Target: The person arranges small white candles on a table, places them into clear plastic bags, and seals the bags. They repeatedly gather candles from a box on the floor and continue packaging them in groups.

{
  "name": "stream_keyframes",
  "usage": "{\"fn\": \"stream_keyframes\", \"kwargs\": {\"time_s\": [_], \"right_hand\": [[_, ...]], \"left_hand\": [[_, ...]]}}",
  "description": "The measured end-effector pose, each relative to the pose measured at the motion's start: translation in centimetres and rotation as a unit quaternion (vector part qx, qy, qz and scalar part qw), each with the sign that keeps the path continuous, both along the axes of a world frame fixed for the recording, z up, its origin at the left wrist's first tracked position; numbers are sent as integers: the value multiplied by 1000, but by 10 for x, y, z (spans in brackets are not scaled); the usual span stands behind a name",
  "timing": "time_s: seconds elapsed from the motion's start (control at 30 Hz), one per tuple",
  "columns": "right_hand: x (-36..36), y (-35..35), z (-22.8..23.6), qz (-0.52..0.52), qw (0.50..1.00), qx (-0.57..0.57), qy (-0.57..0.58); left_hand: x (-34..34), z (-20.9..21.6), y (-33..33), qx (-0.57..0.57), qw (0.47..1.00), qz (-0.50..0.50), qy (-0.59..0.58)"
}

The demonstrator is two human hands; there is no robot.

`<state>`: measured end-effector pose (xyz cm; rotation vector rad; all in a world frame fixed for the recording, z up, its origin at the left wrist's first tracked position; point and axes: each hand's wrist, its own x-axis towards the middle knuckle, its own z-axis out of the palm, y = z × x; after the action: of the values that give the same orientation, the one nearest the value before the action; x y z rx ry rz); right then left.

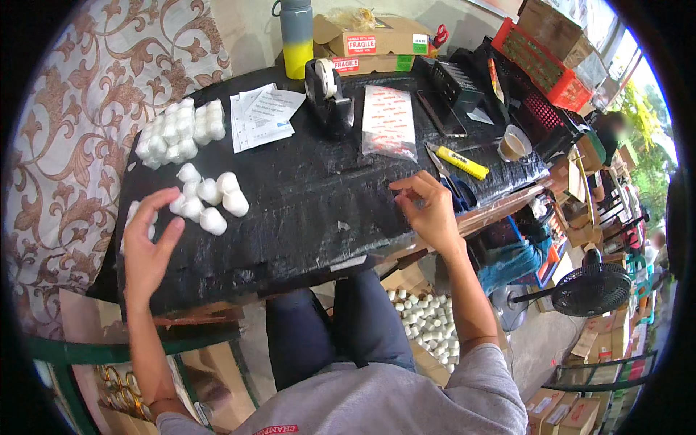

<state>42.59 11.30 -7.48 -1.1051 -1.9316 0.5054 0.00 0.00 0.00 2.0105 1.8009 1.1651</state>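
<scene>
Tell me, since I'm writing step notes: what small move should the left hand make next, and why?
I'd probably close the left hand on the nearest of the loose white rounded pieces: that hand is spread open right beside them, not closed on any. The right hand is much farther from them, near the scissors.

Daylight from the right washes out the greenery (647, 123) and glints on the tabletop (312, 228), fisheye edges bending strongly.
</scene>
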Motion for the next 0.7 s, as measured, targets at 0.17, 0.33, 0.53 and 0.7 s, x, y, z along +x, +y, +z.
{"fn": "stream_keyframes", "kwargs": {"time_s": [0.17, 0.33, 0.53, 0.7], "right_hand": [[23, -4, -6, -45, 998, -4, -36], [0, 65, -41, -88, 948, 249, -175], [-15, 131, -52, -179, 843, 281, -423], [-26, 135, -39, -219, 822, 262, -455]], "left_hand": [[45, -34, -48, -17, 991, -61, -119], [102, -44, -47, 27, 988, -106, -113], [131, -70, -64, 22, 974, -139, -179], [134, -85, -76, -30, 951, -124, -283]]}}
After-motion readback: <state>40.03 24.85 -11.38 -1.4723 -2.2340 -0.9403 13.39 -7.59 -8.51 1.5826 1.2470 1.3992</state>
